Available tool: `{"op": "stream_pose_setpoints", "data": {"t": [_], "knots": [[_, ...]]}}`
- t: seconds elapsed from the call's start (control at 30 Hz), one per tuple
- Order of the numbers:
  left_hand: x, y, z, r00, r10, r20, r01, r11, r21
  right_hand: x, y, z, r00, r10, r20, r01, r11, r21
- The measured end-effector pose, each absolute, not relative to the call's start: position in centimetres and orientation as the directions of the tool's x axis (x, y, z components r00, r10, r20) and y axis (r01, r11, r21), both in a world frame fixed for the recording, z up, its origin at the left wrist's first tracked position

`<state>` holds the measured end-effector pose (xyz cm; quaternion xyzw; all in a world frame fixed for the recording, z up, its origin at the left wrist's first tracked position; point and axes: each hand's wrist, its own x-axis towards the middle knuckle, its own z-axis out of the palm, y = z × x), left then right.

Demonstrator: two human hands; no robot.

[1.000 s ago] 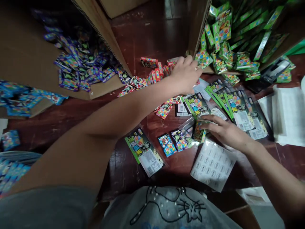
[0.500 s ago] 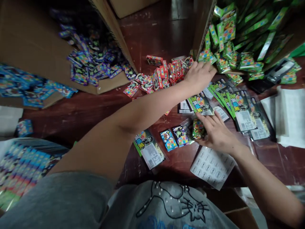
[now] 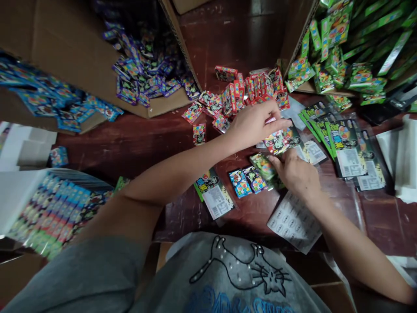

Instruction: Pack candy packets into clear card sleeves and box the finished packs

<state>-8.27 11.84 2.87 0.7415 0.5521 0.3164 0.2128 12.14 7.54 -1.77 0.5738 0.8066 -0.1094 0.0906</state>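
Observation:
My left hand (image 3: 256,125) grips a small red candy box (image 3: 276,142) between thumb and fingers, over the stacked printed pouches. Just below it my right hand (image 3: 299,174) has curled fingers, with its thumb against a slightly blurred, tilted green candy box (image 3: 263,167). Its fingertips are partly hidden beside the red box. To the left of the green box, a purple candy box (image 3: 255,179) and a blue candy box (image 3: 240,183) lie side by side. A printed pouch (image 3: 215,195) lies left of these. A sheet of round stickers (image 3: 293,221) is under my right wrist.
Loose red boxes (image 3: 230,98) lie in a pile beyond my left hand. Cardboard cartons hold purple boxes (image 3: 143,78), blue boxes (image 3: 68,104) and green boxes (image 3: 335,65). More pouches (image 3: 350,148) lie at right. A white carton (image 3: 26,204) at left holds packed rows.
My left hand has come back toward me from the far piles and now has a red box. The green box has tilted beside my right hand. The camera view has shifted.

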Motion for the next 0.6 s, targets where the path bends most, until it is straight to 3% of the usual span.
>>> {"op": "stream_pose_setpoints", "data": {"t": [0.07,0.13,0.2,0.27,0.3,0.37,0.43,0.5,0.6], "knots": [[-9.3,10.5,1.7,0.168,0.965,0.2,0.658,-0.261,0.707,12.0,7.4,-1.4,-0.33,0.871,-0.363,0.938,0.347,-0.02],[-10.4,9.3,1.1,0.167,0.97,0.175,0.643,-0.241,0.727,12.7,7.8,-0.7,-0.385,0.858,-0.34,0.922,0.373,-0.104],[-11.1,8.1,1.0,0.175,0.969,0.175,0.657,-0.247,0.713,13.8,8.7,0.4,-0.479,0.854,-0.201,0.846,0.389,-0.364],[-11.2,7.1,1.3,0.185,0.963,0.198,0.68,-0.271,0.681,14.4,9.6,1.7,-0.622,0.782,-0.049,0.634,0.466,-0.617],[-11.0,6.6,1.4,0.182,0.96,0.213,0.683,-0.279,0.675,14.3,10.0,2.3,-0.71,0.704,0.012,0.509,0.525,-0.682],[-10.4,5.7,1.5,0.149,0.962,0.228,0.666,-0.268,0.697,13.8,10.7,3.1,-0.849,0.52,0.088,0.325,0.648,-0.689],[-9.9,5.0,1.2,0.1,0.97,0.22,0.614,-0.234,0.753,13.1,11.2,3.2,-0.909,0.399,0.122,0.242,0.742,-0.625],[-9.5,4.7,0.6,0.078,0.976,0.202,0.514,-0.213,0.831,12.8,11.4,2.8,-0.922,0.367,0.12,0.238,0.785,-0.572],[-8.9,5.2,-0.6,0.009,0.979,0.205,0.342,-0.196,0.919,13.3,11.0,2.4,-0.893,0.424,0.149,0.296,0.804,-0.516]]}}
